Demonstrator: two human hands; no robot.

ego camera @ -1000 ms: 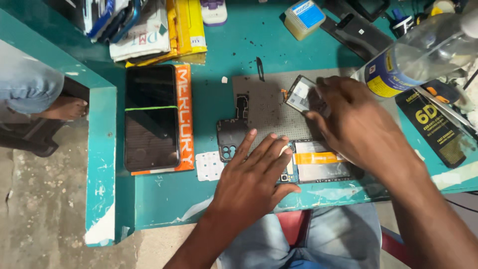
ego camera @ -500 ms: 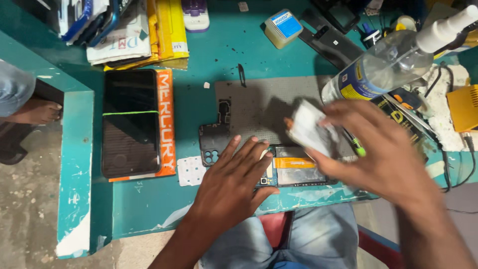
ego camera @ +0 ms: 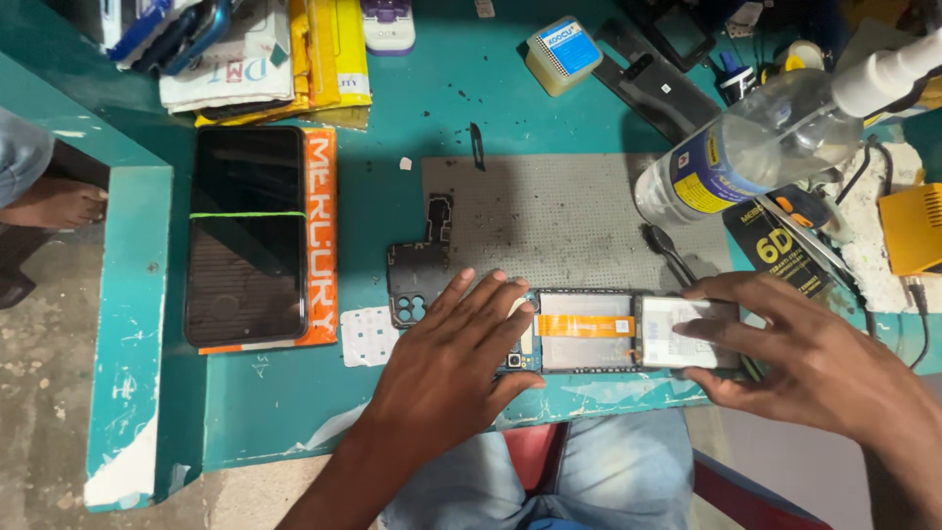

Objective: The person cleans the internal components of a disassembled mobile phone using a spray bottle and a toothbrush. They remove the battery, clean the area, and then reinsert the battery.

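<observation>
Both hands, left hand (ego camera: 446, 358) flat and right hand (ego camera: 800, 358) spread, press the opened phone (ego camera: 589, 334) on the table (ego camera: 432, 98); its back cover (ego camera: 422, 270) is off, reassembly not begun.

Phone-repair workshop, I note: teal workbench (ego camera: 294, 412) bearing grey work mat (ego camera: 559, 211), opened phone (ego camera: 628, 329), spray bottle (ego camera: 756, 147), boxed screens (ego camera: 260, 236).

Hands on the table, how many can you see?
2. The left hand lies flat on the left end of the opened phone. The right hand rests its fingers on the phone's right end. No others show.
</observation>
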